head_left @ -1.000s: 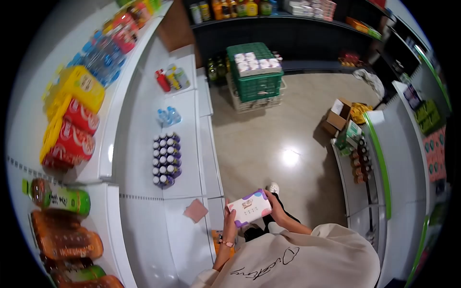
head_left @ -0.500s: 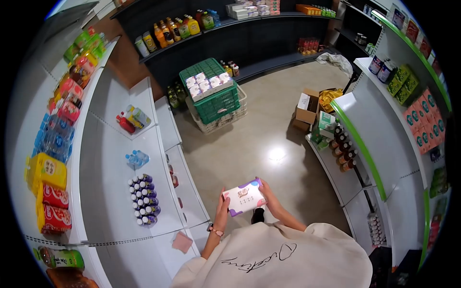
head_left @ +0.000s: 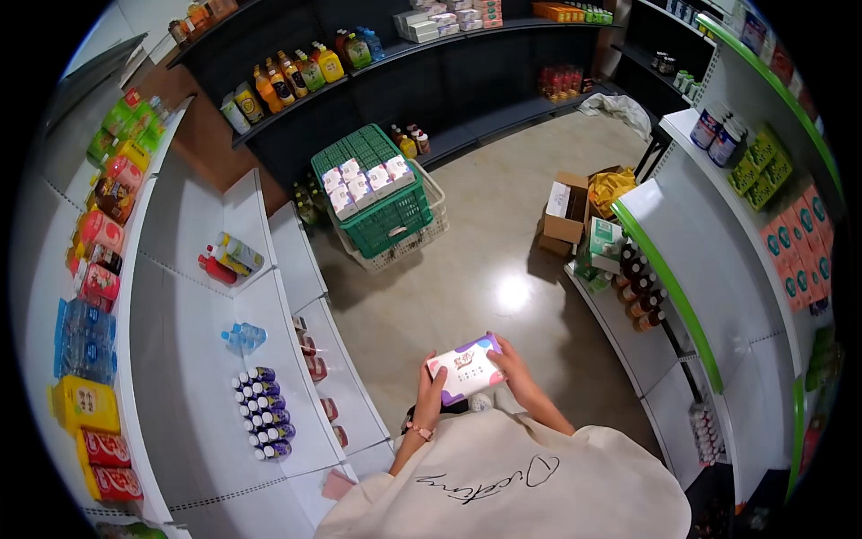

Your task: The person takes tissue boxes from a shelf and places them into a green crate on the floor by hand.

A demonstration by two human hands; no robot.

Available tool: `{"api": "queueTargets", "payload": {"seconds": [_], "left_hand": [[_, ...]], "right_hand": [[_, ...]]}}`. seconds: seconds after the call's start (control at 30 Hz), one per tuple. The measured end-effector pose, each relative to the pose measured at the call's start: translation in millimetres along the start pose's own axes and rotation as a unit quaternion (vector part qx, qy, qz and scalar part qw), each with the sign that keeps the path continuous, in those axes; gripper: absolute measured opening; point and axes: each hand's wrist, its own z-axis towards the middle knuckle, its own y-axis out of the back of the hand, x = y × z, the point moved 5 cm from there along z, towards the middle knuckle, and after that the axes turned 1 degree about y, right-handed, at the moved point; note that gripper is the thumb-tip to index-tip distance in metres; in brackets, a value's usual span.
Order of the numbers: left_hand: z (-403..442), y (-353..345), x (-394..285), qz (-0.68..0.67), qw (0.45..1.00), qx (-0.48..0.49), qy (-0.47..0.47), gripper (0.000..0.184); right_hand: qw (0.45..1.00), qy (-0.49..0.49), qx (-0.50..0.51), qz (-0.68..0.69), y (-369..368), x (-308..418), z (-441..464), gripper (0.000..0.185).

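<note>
A white tissue pack with purple corners and printed characters is held flat in front of my body. My left hand grips its left edge, thumb on top. On the right edge, my right hand closes round the pack with its thumb on the upper face. The fingers beneath the pack are hidden. Farther ahead, several similar white packs rest on a green crate, which is stacked on a white basket.
White shelving on my left carries purple bottles and drinks. An opened cardboard box lies on the floor by the right shelves, near dark bottles. Dark shelves line the back wall.
The view has shifted and turned slightly, so the left shelves and crate sit farther left. Both hands still hold the pack, which appears a little farther right. A pale shoe tip now shows below it.
</note>
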Motion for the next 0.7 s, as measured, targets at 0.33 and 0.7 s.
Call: {"api": "queueTargets", "payload": {"seconds": [0.33,0.7], "left_hand": [[165.2,71.4,-62.4,-0.096,0.988,-0.122,-0.014,0.034],[373.6,97.0,-207.7,0.069,0.996,0.002,-0.061,0.045]], "right_hand": [[0.994,-0.066,0.08,-0.033,-31.2,51.2,172.4,0.081],[0.967,-0.072,0.026,0.244,-138.7,132.6,384.1,0.047]]}}
